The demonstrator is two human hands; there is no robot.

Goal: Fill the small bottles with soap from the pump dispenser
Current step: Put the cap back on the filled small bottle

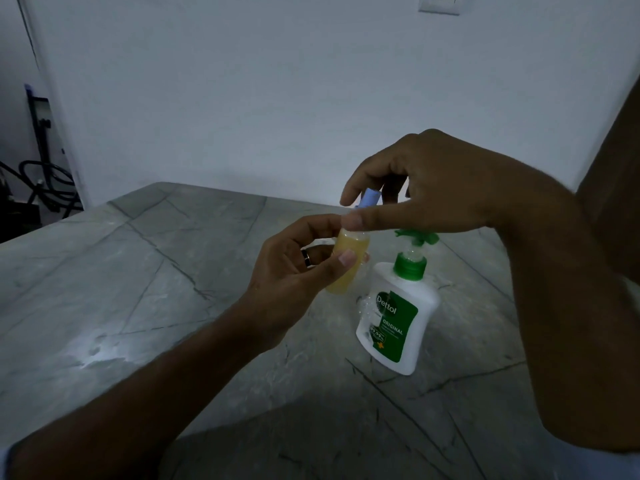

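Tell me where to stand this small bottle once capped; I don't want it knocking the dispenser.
Bare marble lies left of the left hand, out to the table's left edge. It is crowded right of the small bottle, where the pump dispenser stands under the right hand.

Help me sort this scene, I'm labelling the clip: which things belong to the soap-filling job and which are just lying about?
Part of the job:
- small bottle of yellow soap, held in the left hand
- its blue cap, pinched by the right hand
- white pump dispenser with green pump, standing on the stone counter

Just lying about:
- black cables at far left
- wall switch plate
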